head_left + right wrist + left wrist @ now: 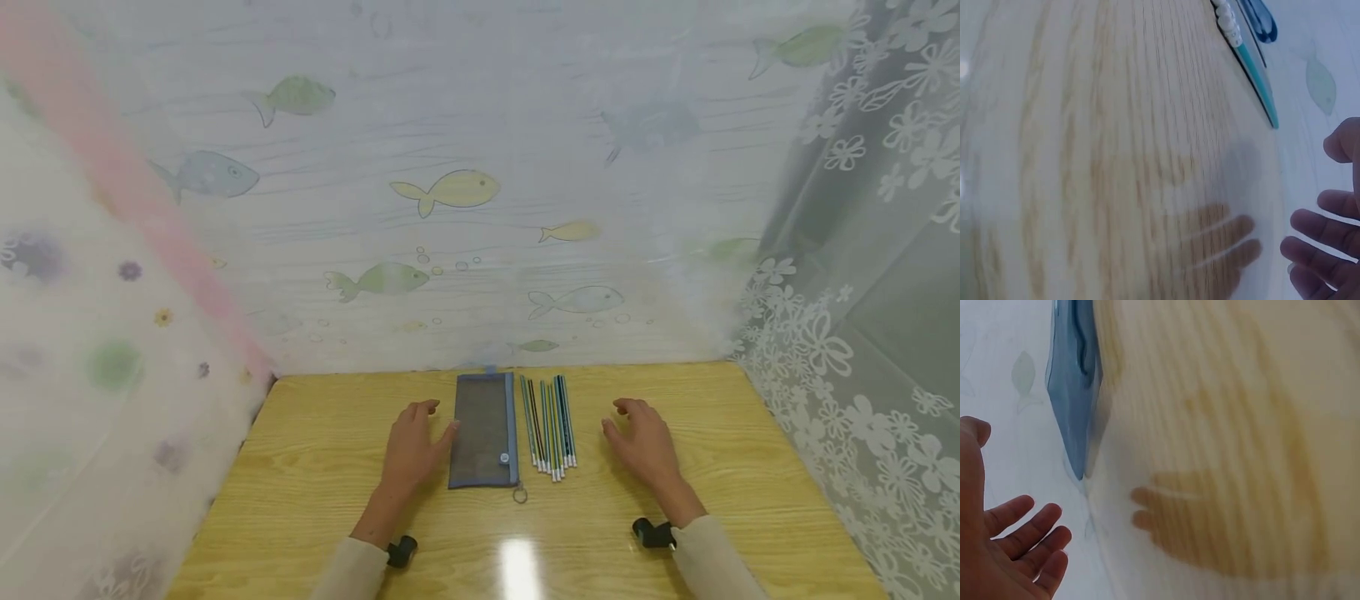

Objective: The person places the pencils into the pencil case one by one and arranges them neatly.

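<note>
A dark mesh zip pouch (480,429) with blue edging lies flat in the middle of the table. To its right several pencils (557,425) lie side by side, their white eraser ends toward me. My left hand (412,446) is just left of the pouch, fingers relaxed, holding nothing; the thumb is close to the pouch's left edge. My right hand (643,442) is right of the pencils, apart from them, fingers loosely bent and grasping nothing. In the left wrist view the blue pouch (1075,381) shows beyond the hand; in the right wrist view a teal pencil (1254,75) does.
The wooden table (315,467) meets a fish-patterned curtain (465,275) at its back edge. A metal ring (520,495) sticks out from the pouch's near right corner. Floral sheets (832,400) stand along the sides. Black wrist cameras (402,551) are worn on both wrists.
</note>
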{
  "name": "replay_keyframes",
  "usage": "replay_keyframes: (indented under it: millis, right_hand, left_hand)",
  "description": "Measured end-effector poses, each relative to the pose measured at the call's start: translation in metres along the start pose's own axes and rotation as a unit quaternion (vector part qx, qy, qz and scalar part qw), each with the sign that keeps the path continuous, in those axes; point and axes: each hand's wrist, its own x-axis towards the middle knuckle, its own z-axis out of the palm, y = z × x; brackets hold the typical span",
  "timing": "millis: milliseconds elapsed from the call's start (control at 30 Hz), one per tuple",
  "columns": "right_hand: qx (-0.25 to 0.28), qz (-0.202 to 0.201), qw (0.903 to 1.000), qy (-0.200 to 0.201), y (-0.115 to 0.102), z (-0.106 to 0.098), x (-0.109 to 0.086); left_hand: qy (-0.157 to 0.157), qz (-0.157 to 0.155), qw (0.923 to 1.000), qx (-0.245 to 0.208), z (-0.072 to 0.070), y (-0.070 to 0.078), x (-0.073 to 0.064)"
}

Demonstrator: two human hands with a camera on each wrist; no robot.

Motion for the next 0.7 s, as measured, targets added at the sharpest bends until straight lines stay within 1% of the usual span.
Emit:
replay_keyframes:
  millis: [133, 267, 367, 467, 600, 700]
  right_hand:
    - [0.0, -0.002, 1.0, 0.001, -0.003, 0.005, 0.001]
    - [0.006, -0.004, 1.0, 0.001, -0.007, 0.008, 0.001]
    - [0.012, -0.009, 0.9999, -0.002, -0.011, 0.011, 0.002]
    - [0.017, -0.009, 0.9998, -0.008, -0.016, 0.013, 0.002]
    - [0.017, 0.0, 0.9997, -0.02, -0.022, 0.016, 0.002]
    - [0.016, -0.001, 0.9996, -0.022, -0.024, 0.017, 0.003]
  left_hand:
    - [0.0, 0.022, 0.9996, 0.016, 0.008, 0.006, -0.003]
    - [0.005, 0.049, 0.9986, 0.019, 0.015, 0.013, -0.003]
    - [0.005, 0.059, 0.998, 0.023, 0.018, 0.02, -0.003]
    - [-0.002, 0.061, 0.9979, 0.022, 0.021, 0.029, -0.004]
    - [-0.016, 0.055, 0.9984, 0.004, 0.024, 0.041, -0.005]
    - [-0.024, 0.052, 0.9983, -0.005, 0.026, 0.051, -0.006]
